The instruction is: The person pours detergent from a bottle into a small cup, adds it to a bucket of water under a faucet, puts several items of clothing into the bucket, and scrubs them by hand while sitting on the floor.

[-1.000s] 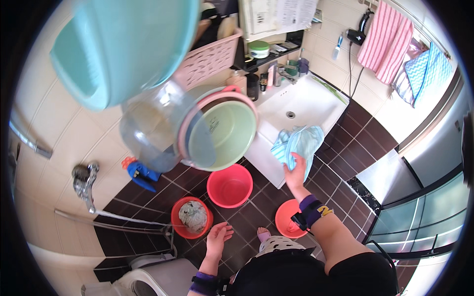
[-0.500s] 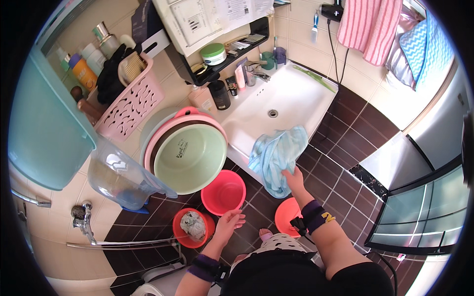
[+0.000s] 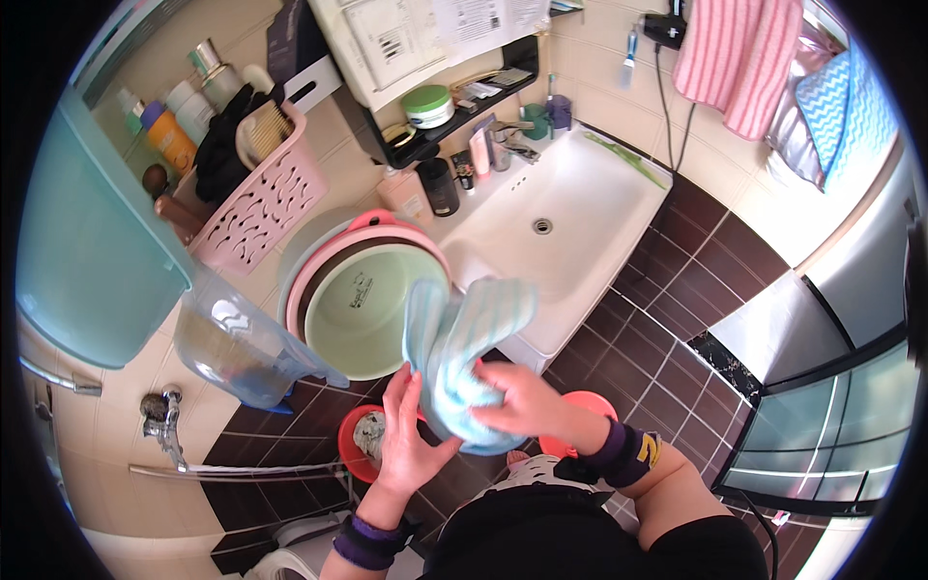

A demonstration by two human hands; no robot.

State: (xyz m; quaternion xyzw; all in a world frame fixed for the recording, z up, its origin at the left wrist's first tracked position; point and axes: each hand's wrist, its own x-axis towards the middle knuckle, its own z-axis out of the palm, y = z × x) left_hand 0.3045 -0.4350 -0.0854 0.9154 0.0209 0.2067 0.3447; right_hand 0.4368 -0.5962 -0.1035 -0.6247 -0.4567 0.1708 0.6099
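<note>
Head view: the right hand (image 3: 517,404) is clamped on a light blue cloth (image 3: 459,353), fingers curled over its lower part, and the left hand (image 3: 411,435) grips the same cloth from the other side, palm pressed against it. The cloth hangs bunched between both hands, its upper folds rising in front of the rim of a pale green basin (image 3: 362,309). That basin sits nested inside a pink basin (image 3: 324,256), just beside the white sink (image 3: 570,232). Below the hands, on the dark tiled floor (image 3: 667,319), stand small red buckets (image 3: 360,443). A pink perforated basket (image 3: 261,208) with bottles sits further left, and a striped pink towel (image 3: 744,53) hangs on the wall beyond the sink.
</note>
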